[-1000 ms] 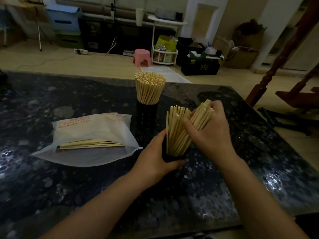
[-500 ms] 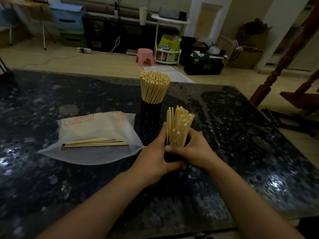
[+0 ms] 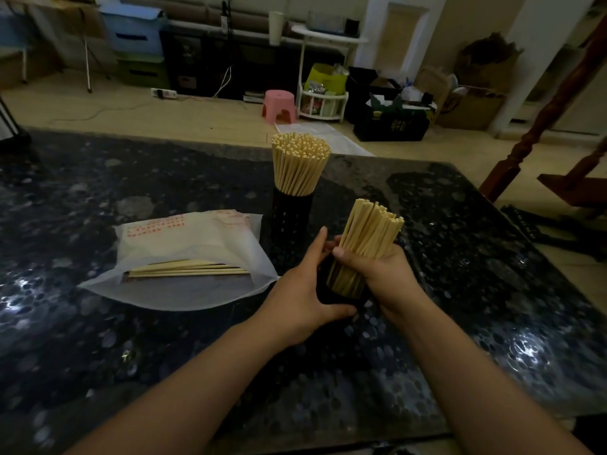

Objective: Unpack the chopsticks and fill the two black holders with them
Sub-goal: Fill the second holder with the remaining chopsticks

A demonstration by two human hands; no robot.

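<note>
Left hand [image 3: 303, 292] wrapped round the near black holder [image 3: 338, 298]. Right hand [image 3: 377, 272] squeezed tight on a bunch of chopsticks [image 3: 368, 238] leaning in that holder. Just behind it, the full holder [image 3: 292, 211]. Left of it, white bag [image 3: 193, 254] with a few chopsticks inside.

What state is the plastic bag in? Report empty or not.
Not empty: the plastic bag lies flat on the table, mouth open, with a few chopsticks inside.

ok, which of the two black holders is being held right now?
The near holder, gripped by the left hand while the right hand clasps its chopstick bundle. The far holder stands untouched, packed full.
</note>
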